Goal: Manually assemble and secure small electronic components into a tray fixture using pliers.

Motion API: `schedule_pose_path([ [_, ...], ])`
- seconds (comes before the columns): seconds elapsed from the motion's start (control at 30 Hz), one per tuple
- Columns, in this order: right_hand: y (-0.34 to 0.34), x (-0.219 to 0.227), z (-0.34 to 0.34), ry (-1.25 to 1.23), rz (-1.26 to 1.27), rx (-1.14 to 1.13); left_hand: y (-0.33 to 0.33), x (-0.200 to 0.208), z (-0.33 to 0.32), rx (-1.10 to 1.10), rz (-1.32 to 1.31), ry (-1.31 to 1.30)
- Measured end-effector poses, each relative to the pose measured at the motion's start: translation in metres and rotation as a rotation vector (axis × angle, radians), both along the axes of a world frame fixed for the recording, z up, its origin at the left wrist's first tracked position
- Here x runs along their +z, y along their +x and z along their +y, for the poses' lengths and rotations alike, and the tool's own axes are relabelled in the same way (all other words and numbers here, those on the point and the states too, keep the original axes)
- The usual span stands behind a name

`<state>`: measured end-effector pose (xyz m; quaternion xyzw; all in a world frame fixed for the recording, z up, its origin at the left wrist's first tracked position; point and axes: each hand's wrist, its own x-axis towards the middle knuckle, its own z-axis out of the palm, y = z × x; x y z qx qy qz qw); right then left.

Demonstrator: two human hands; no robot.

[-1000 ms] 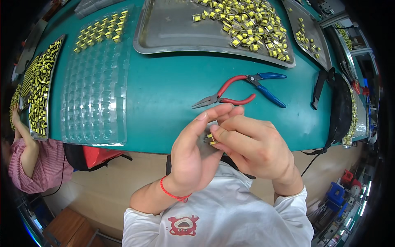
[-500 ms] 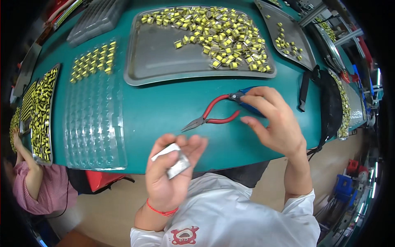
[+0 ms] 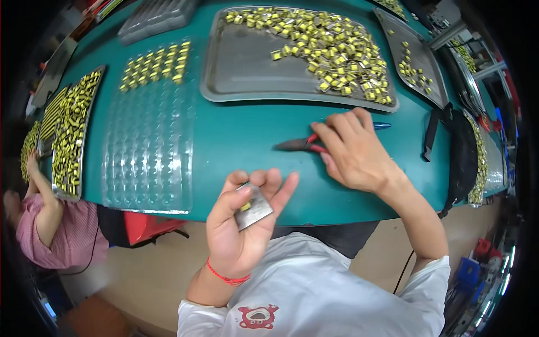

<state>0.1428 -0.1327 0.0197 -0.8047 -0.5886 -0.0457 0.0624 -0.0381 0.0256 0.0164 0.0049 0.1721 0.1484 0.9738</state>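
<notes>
While a thin silver metal plate [image 3: 257, 212] is held at the lower centre of the head view, a small yellow part [image 3: 245, 207] can be made out at its left side, next to the thumb. The plate is gripped by the left hand [image 3: 232, 240], thumb pressed over it, with the other fingertips spread upward behind it. Right of centre, the red-handled pliers [image 3: 292, 145] are covered by the right hand [image 3: 357, 154]; its fingers are curved around the handles, but whether they are closed on them cannot be told. Just past the hand, a blue handle [image 3: 383, 126] is shown.

At the left of the frame, a clear pocketed tray [image 3: 147, 146] is laid on the green table [image 3: 230, 137]. As far as can be judged, only a small share has been done: yellow parts [image 3: 156, 66] are seated in its upper rows, and most pockets below are left unfilled. Across the upper centre, many loose parts [image 3: 342, 56] are heaped in a grey metal tray [image 3: 236, 78]. At the far left, a pink sleeve [image 3: 39, 224] of a co-worker is seen beside another loaded tray [image 3: 76, 135].
</notes>
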Motion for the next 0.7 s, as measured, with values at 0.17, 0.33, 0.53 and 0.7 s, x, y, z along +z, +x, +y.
schedule_pose_path([
  [0.17, 0.011, 0.0, 0.004, 0.08, 0.29, -0.017, 0.0, 0.004, 0.0, -0.053, -0.039, -0.033],
  [0.33, 0.008, -0.008, -0.01, 0.496, 0.632, -0.045, 0.004, 0.005, -0.002, -0.086, -0.041, -0.041],
  [0.53, -0.003, 0.026, -0.013, 0.637, 1.119, -0.007, 0.005, 0.003, -0.003, -0.111, -0.08, -0.02],
  [0.7, -0.039, 0.064, -0.021, 0.073, 1.517, 0.126, 0.004, 0.007, -0.007, -0.183, -0.002, 0.08],
])
